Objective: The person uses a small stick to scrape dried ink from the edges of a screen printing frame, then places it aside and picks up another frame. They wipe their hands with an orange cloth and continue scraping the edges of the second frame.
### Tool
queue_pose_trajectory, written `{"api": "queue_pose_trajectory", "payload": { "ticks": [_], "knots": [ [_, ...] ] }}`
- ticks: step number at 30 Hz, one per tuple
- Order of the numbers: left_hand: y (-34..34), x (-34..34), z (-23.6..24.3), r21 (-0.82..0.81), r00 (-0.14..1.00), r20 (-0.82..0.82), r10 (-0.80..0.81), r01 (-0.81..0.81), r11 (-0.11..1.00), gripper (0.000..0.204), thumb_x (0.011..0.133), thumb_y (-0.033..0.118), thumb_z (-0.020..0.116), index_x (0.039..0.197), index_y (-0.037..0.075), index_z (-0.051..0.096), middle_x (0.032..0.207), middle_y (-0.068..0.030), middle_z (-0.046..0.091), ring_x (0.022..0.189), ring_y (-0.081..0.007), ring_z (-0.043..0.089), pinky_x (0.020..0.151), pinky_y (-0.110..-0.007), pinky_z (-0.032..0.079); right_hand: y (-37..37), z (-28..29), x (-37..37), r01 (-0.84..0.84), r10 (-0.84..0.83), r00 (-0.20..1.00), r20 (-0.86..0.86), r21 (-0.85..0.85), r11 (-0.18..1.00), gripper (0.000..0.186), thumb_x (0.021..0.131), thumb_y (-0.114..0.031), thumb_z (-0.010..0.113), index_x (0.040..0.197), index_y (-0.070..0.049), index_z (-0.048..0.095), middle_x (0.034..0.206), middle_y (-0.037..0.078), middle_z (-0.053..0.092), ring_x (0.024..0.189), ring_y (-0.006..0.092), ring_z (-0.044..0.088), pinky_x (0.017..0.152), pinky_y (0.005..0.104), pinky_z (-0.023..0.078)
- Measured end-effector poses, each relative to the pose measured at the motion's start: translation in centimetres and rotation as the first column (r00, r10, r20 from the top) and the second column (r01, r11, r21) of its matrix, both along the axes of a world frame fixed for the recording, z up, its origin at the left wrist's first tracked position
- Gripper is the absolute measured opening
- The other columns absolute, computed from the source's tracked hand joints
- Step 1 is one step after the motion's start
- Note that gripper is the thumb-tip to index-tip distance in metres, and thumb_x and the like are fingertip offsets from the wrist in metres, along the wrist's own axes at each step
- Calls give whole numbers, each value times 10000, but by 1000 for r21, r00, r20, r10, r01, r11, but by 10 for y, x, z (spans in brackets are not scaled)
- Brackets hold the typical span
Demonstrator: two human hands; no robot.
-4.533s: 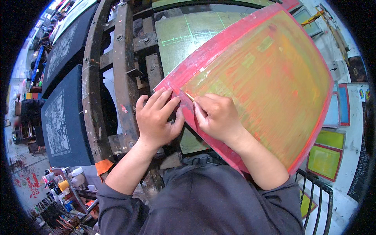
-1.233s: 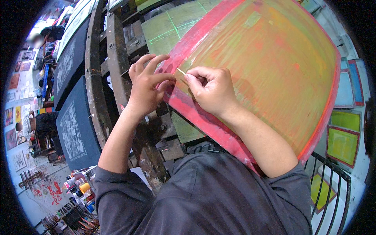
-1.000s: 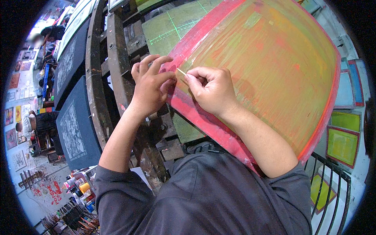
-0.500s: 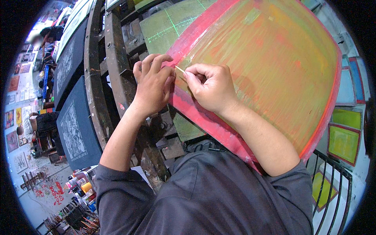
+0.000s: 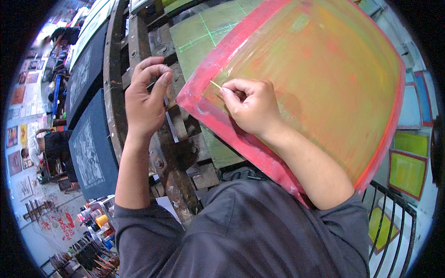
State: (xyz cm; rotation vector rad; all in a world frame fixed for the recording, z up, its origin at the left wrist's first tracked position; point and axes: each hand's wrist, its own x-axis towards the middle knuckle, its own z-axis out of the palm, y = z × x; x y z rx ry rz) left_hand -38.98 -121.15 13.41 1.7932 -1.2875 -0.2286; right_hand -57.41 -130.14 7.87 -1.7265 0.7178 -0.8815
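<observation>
My right hand (image 5: 252, 104) pinches a thin pale stick (image 5: 215, 84) between thumb and fingertips, low over the near left corner of a large screen-printing frame (image 5: 320, 83). The stick's free end points up and left toward the frame's pink-red border (image 5: 222, 60). The mesh is smeared with green, yellow and orange. My left hand (image 5: 147, 99) hangs in the air left of that corner, above the metal rails, touching nothing visible. Its fingers are curved and loosely apart, the thumb tip near the index finger, with no object visible in it.
Beneath the frame shows a green platen (image 5: 194, 39) with bright grid lines. Dark metal rails (image 5: 162, 160) run along its left. Dark printed shirts (image 5: 90, 148) lie farther left, near bottles (image 5: 99, 220). A black railing (image 5: 394, 213) and smaller screens (image 5: 408, 169) are at right. People stand far left.
My left hand has lifted off the frame's corner and moved left, uncovering the pink-red border there. My right hand stays nearly in place with the stick.
</observation>
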Motion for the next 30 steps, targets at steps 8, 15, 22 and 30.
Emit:
{"api": "queue_pose_trajectory", "payload": {
  "ticks": [8, 15, 22, 30],
  "knots": [
    [65, -3, 13, -128, 650, -758, -61, -57, 990, 158, 884, 125, 608, 1006, 43, 668, 1200, -41, 552, 940, -74, 523, 800, -231, 406, 5, 9, -3, -11, 16, 998, -57, 98, 995, 102, 844, -70, 635, 812, 18, 673, 654, -41, 578, 580, 21, 478, 514, 188, 374],
    [117, 5, 2, -247, 941, -79, 330, -339, 908, 167, 798, 97, 696, 952, 44, 661, 1080, -80, 576, 942, -163, 548, 791, -273, 437, 6, 1, -2, 3, -5, 1000, 20, 103, 995, 80, 838, -51, 653, 837, 23, 682, 663, -47, 585, 600, 24, 511, 523, 186, 390],
    [132, 5, -27, -214, 827, 359, 433, -378, 901, 235, 670, 74, 755, 878, 55, 647, 1042, -119, 578, 983, -289, 524, 844, -370, 412, 7, -3, -1, 10, -11, 1000, 22, 13, 1000, 93, 849, -54, 650, 870, 33, 676, 710, -41, 601, 604, 11, 491, 534, 168, 381],
    [114, 25, -29, -236, 729, 535, 426, -356, 904, 266, 671, 179, 762, 885, 85, 635, 1031, -68, 578, 977, -270, 521, 815, -375, 399, 10, 3, 0, -10, 9, 1000, 15, 69, 998, 95, 851, -57, 648, 875, 30, 677, 707, -32, 607, 605, 17, 502, 540, 177, 394]
  ]
}}
